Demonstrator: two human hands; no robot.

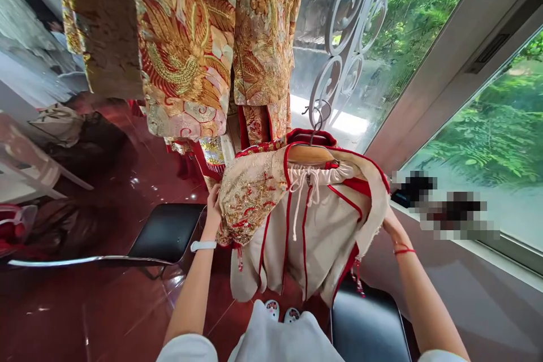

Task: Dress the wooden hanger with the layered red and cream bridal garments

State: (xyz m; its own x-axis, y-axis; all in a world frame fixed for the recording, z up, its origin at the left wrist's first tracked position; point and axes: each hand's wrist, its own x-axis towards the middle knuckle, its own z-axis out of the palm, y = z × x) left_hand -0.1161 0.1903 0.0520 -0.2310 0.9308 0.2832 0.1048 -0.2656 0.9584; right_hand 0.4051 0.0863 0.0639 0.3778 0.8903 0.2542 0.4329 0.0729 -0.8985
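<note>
An embroidered jacket (253, 195) with red piping hangs from a hanger (313, 152) in front of me, its front spread so the cream lining (318, 232) faces me. White drawstrings (297, 206) dangle at its neck, and red beaded tassels (359, 280) at its edges. My left hand (214, 209) grips the gold-beaded side of the jacket, thumb near the edge and fingers partly behind it. On the opposite side, my right hand (391, 223) is closed at the turned-back front panel, most of its fingers hidden behind the cloth.
Heavily embroidered gold and red garments (186, 56) hang above and behind the jacket. One black chair (167, 232) stands to the left, another black chair (369, 322) below right. A window with a sill (458, 243) runs along the right. Further left is a white chair (29, 164).
</note>
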